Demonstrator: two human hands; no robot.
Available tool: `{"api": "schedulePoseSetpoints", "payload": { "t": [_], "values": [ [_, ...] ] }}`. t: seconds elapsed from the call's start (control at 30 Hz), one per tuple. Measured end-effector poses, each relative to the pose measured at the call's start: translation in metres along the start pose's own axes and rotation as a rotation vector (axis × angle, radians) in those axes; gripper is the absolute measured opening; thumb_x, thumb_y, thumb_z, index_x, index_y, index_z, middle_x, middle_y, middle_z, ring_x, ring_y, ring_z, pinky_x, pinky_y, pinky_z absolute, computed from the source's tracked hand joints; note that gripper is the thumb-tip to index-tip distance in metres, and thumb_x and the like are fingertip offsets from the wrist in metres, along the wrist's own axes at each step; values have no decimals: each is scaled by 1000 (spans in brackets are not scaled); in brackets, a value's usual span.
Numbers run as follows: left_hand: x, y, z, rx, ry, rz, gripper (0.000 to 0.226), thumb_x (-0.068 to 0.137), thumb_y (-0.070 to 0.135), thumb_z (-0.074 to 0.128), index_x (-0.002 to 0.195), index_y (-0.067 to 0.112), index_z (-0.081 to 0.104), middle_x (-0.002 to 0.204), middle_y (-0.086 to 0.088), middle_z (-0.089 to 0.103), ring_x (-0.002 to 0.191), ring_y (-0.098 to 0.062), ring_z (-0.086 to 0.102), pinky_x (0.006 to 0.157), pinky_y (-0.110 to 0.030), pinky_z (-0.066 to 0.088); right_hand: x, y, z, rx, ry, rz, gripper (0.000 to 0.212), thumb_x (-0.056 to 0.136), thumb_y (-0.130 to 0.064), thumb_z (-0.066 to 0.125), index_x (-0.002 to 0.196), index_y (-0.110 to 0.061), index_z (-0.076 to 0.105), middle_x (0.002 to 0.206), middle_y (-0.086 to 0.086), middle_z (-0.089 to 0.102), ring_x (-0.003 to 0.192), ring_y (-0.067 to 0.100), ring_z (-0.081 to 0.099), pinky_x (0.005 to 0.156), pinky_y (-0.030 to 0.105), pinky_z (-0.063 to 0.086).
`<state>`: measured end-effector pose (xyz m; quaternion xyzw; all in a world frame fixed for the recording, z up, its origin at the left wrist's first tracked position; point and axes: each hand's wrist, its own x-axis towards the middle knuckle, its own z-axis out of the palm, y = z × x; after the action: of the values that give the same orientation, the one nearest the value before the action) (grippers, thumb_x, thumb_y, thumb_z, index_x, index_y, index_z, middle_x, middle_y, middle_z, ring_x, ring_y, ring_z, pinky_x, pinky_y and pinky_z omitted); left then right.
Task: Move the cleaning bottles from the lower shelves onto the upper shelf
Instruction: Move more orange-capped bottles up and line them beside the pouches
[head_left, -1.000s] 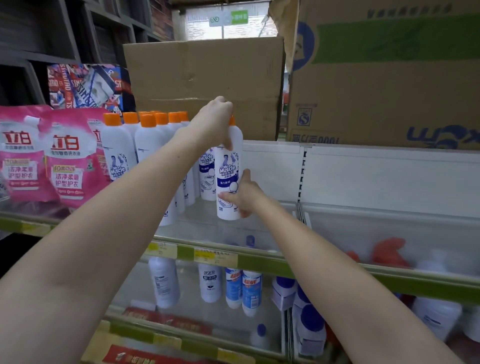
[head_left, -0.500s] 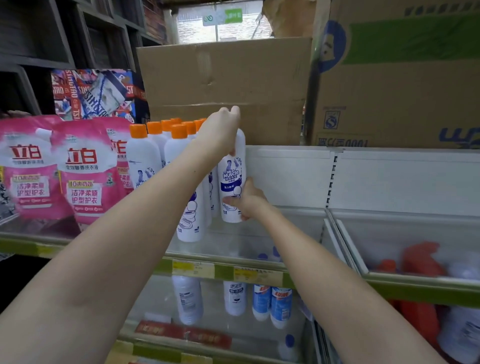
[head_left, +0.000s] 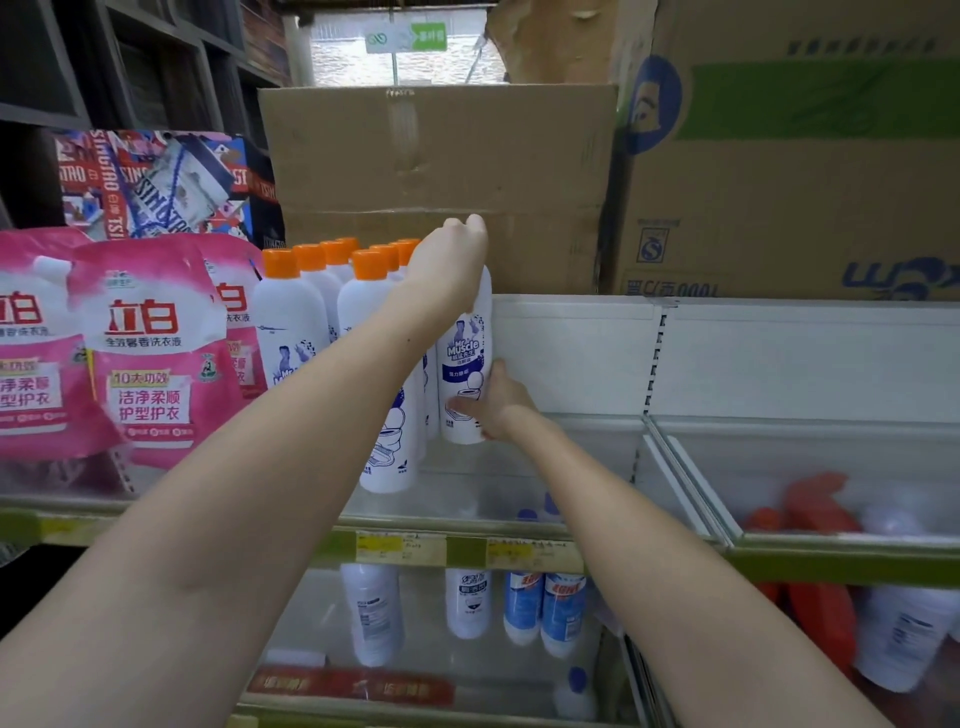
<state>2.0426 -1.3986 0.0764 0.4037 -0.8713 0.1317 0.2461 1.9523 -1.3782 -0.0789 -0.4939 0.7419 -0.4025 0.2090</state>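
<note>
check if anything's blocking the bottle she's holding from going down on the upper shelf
Nothing visible does. The held bottle, gripped by the left hand on top and the right hand low, sits at the right end of the orange-capped row, bare upper shelf beside it.

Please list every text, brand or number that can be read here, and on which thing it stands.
"Mr Muscle": bottle held by left hand and right hand.
"立白", "10大功效", "洁净柔顺护型护衣": pink pouch.
"TSINGTAO", only in part: printed carton.
Shelf price tags, lower-shelf bottles, big cardboard box: too blurred or mirrored to read.
</note>
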Motion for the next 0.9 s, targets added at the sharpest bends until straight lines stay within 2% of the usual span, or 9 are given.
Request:
{"api": "schedulePoseSetpoints", "payload": {
  "t": [0.17,0.23,0.3,0.4,0.5,0.57,0.67,0.77,0.9],
  "values": [
    [-5,1,6,-10,45,31,46,80,-12,72,116,1,47,112,-21,55,103,-36,61,62,-35,38,-8,-2,0,-31,0,50,55,85,-41,78,116,-17,40,113,3,56,101,31,65,90,46,57],
    [-9,2,6,18,82,43,42,82,-15,67,116,1,50,117,-19,52,110,-34,55,54,-35,29,-11,-1,-1,-33,9,79,58,84,-41,79,120,-14,44,116,5,58,104,32,67,92,45,56],
    [-14,2,7,69,128,61,37,82,-18,61,114,-2,53,123,-19,47,112,-34,50,60,-35,27,-14,0,-3,-17,44,91,57,85,-40,78,123,-10,48,119,8,63,105,33,68,94,45,56],
    [-16,3,12,119,182,102,36,79,-19,59,112,-6,56,128,-21,43,110,-35,48,72,-40,36,-19,6,-8,-10,102,80,39,89,-37,71,110,-10,51,109,13,69,97,32,70,87,40,57],
    [-13,1,18,114,211,133,38,77,-17,62,114,-8,56,129,-24,44,111,-36,47,82,-37,42,-25,11,-11,19,148,50,25,88,-32,69,92,-16,50,101,13,68,92,33,70,85,44,59],
    [-16,-1,20,117,230,145,39,78,-15,64,115,-7,55,130,-25,44,111,-36,47,81,-37,43,-28,13,-12,19,179,21,21,86,-26,69,83,-20,48,99,14,69,86,31,68,79,40,58],
    [-23,0,23,126,257,198,38,75,-19,57,109,-4,57,131,-24,43,109,-36,47,74,-35,35,-35,12,-12,8,203,-2,21,87,-23,68,80,-23,48,98,15,70,78,26,60,68,31,50],
    [-30,6,27,138,241,289,29,79,-13,58,106,0,59,123,-19,50,108,-34,50,73,-35,37,-40,12,-11,19,231,3,20,86,-20,69,79,-23,50,97,14,70,84,30,64,79,40,57],
    [-37,22,42,35,147,406,15,90,-1,56,103,6,58,106,-13,57,92,-26,52,70,-32,33,-53,16,-18,56,291,25,18,86,-16,68,79,-22,52,99,14,70,94,35,68,85,49,58]
  ]
}}
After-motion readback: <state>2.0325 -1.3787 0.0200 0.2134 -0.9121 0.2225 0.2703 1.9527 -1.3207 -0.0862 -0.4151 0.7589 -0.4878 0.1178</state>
